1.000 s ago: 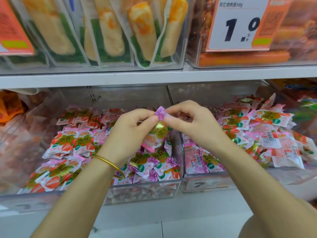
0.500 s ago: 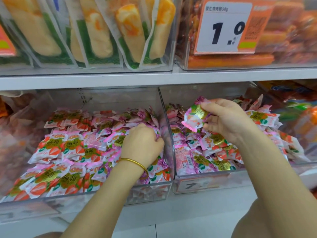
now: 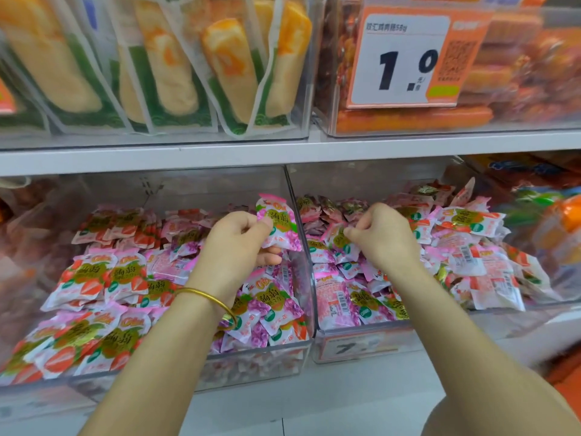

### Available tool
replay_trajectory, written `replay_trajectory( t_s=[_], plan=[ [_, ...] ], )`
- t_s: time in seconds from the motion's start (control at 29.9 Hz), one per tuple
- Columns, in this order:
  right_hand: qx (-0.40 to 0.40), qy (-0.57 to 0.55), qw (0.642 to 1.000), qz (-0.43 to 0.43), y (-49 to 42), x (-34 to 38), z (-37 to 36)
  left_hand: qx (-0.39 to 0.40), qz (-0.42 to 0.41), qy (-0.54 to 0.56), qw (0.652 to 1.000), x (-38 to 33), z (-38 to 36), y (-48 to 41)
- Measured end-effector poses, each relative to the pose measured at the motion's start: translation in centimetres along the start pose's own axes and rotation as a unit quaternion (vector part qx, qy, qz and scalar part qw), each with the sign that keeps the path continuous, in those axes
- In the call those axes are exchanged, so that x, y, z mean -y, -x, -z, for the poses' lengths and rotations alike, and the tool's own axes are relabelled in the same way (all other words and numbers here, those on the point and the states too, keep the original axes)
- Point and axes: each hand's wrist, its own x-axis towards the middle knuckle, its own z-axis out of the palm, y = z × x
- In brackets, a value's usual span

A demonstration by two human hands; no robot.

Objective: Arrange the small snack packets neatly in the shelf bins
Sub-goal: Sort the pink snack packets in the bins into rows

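The left hand point(image 3: 239, 243) clamps curled fingers round a glossy, crinkly purple packet point(image 3: 278, 223), while the right hand point(image 3: 385, 237) pinches a puffy pink packet point(image 3: 337, 240) at its fingertips.

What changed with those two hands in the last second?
The hands jointly pinched one packet, then parted. Now the left hand grips a purple packet over the left bin; the right hand pinches a second packet in the right bin. Bins and price tag stayed.

Glossy pink snack packets point(image 3: 103, 278) heap two clear plastic shelf bins point(image 3: 220, 187); purple-printed packet point(image 3: 278, 228) raised upright at left, pink-gold packet point(image 3: 338, 239) tilted at right.
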Motion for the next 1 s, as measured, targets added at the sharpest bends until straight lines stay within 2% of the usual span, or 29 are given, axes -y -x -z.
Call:
replay_trajectory(
  t_s=[0.1,0.17,0.3,0.37,0.47,0.53,0.6,0.67,0.73,0.8,0.94,1.0],
  plan=[
    [-0.031,0.1,0.995,0.008,0.2,-0.1,-0.6,0.013,0.003,0.028,1.0,0.0,0.2,-0.1],
    [-0.038,0.125,0.991,0.019,0.0,-0.2,-0.7,0.019,0.003,0.054,0.998,-0.1,0.3,-0.1],
    [0.03,0.146,0.988,0.028,-0.3,-0.4,-0.7,0.033,0.008,0.107,0.994,-0.4,0.1,0.1],
    [0.027,0.137,0.99,0.032,-0.5,-0.4,-0.2,0.044,0.009,0.119,0.992,-0.5,0.0,0.2],
    [-0.04,0.045,0.995,0.078,-0.8,-0.2,1.1,0.058,0.005,0.108,0.992,-0.6,-0.2,0.3],
    [-0.013,-0.135,0.986,0.094,-0.6,0.4,2.0,0.059,-0.004,0.086,0.995,-0.6,-0.5,0.3],
    [0.104,-0.362,0.924,0.066,0.1,1.3,2.5,0.056,-0.017,0.059,0.997,-0.4,-0.8,0.1],
    [0.198,-0.463,0.862,0.062,0.6,1.8,2.6,0.051,-0.035,0.025,0.998,-0.3,-1.2,0.0],
    [0.245,-0.468,0.844,0.093,0.6,2.0,2.6,0.048,-0.053,-0.003,0.997,-0.3,-1.6,0.0],
    [0.254,-0.462,0.844,0.091,0.5,1.9,2.7,0.043,-0.061,-0.003,0.997,-0.4,-1.9,0.0],
    [0.148,-0.457,0.876,-0.039,-0.4,0.7,3.1,0.007,-0.043,0.047,0.998,-0.6,-1.8,-0.4],
    [0.107,-0.422,0.898,-0.067,-0.7,0.3,2.7,-0.008,-0.035,0.05,0.998,-0.7,-1.6,-0.6]
  ],
)
